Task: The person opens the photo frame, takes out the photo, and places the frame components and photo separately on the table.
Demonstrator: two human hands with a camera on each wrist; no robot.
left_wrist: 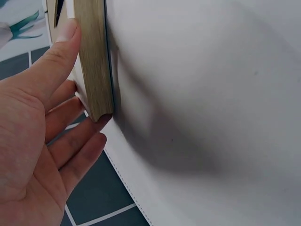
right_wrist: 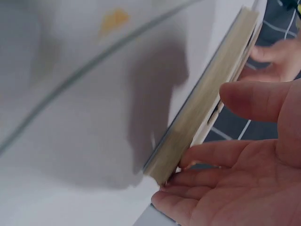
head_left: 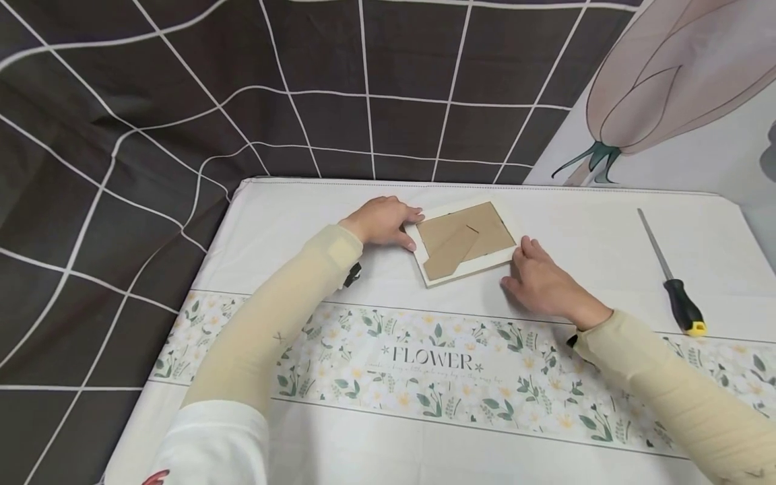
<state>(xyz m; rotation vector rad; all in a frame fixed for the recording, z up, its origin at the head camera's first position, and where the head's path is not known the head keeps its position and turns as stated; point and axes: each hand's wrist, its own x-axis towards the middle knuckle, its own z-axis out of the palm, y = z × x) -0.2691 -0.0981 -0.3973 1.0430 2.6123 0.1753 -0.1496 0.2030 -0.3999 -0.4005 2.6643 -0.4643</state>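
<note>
A white picture frame (head_left: 469,267) lies back-up near the table's far edge, turned at a slant. Its brown backing board (head_left: 432,232) and folded stand leg (head_left: 447,258) face upward. My left hand (head_left: 383,221) holds the frame's left end, with the thumb on its rim and the fingers around the far corner. In the left wrist view, that thumb (left_wrist: 68,30) touches the pale wooden side. Fingers of my right hand (head_left: 541,279) touch the near right corner. The right wrist view shows the right thumb (right_wrist: 256,100) held off from the wooden edge.
To the right lies a file-like tool (head_left: 682,303) with a black-and-yellow handle and long metal shaft. A floral strip lettered FLOWER (head_left: 432,359) crosses the white tablecloth (head_left: 606,236). Behind the table hangs a dark gridded curtain (head_left: 406,128), beside a flower-print cloth (head_left: 685,87).
</note>
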